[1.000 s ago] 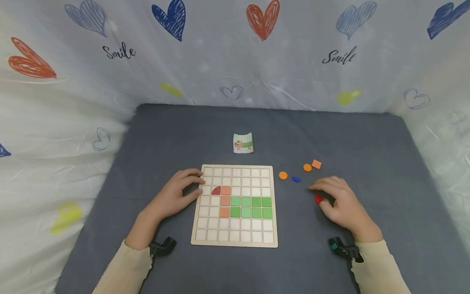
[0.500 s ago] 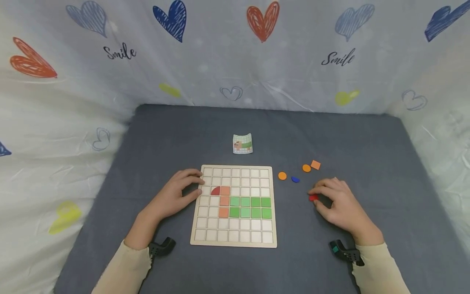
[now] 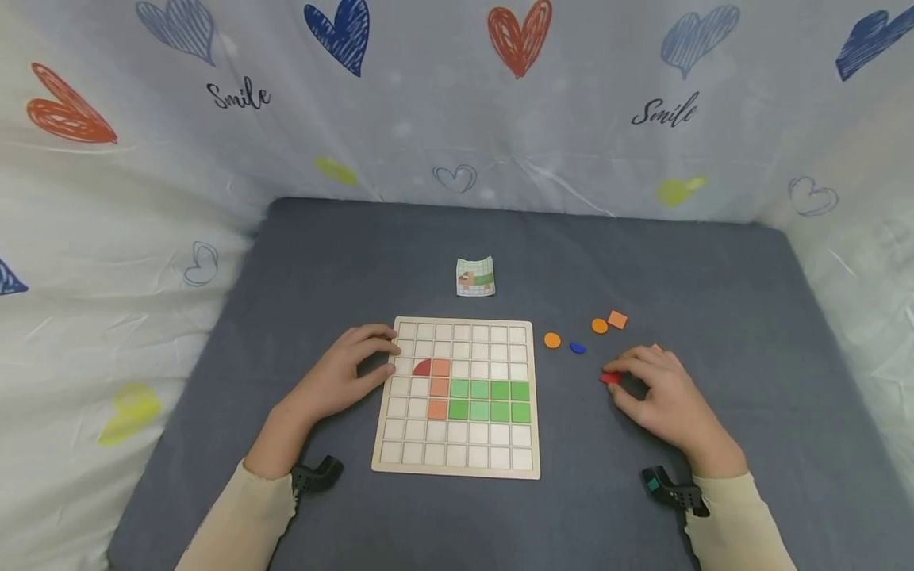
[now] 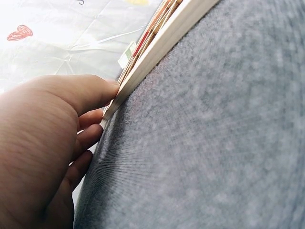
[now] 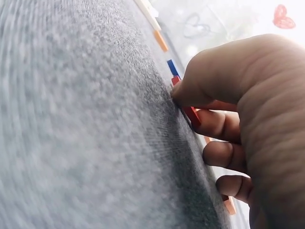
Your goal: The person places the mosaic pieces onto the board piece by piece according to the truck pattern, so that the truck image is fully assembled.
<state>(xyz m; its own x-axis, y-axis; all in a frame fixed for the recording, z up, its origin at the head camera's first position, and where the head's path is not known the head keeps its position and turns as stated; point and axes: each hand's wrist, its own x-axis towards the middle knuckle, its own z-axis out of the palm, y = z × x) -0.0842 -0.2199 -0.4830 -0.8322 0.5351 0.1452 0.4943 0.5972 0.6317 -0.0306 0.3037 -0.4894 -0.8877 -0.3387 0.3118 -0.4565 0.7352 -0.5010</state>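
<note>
My left hand (image 3: 343, 377) rests at the left edge of a pale wooden grid board (image 3: 460, 466), its fingers touching the rim; the left wrist view shows the thumb (image 4: 97, 93) against that edge. On the board lie a dark red quarter-round tile (image 3: 423, 368), a column of salmon square tiles (image 3: 439, 388) and two rows of green square tiles (image 3: 480, 411). Right of the board, my right hand (image 3: 657, 392) pinches a small red piece (image 3: 610, 378) between thumb and fingers, low over the cloth. The fingers partly hide the red piece (image 5: 192, 114), so its full shape cannot be told.
Between board and right hand lie an orange disc (image 3: 552, 340) and a blue half-round piece (image 3: 577, 347). Farther back are another orange disc (image 3: 599, 326) and an orange square (image 3: 617, 319). A small picture card (image 3: 475, 277) lies behind the board on the grey cloth (image 3: 343, 254).
The red piece has shifted slightly left and is now pinched at the fingertips, where the right hand covered more of it before. The left hand stays at the board's edge.
</note>
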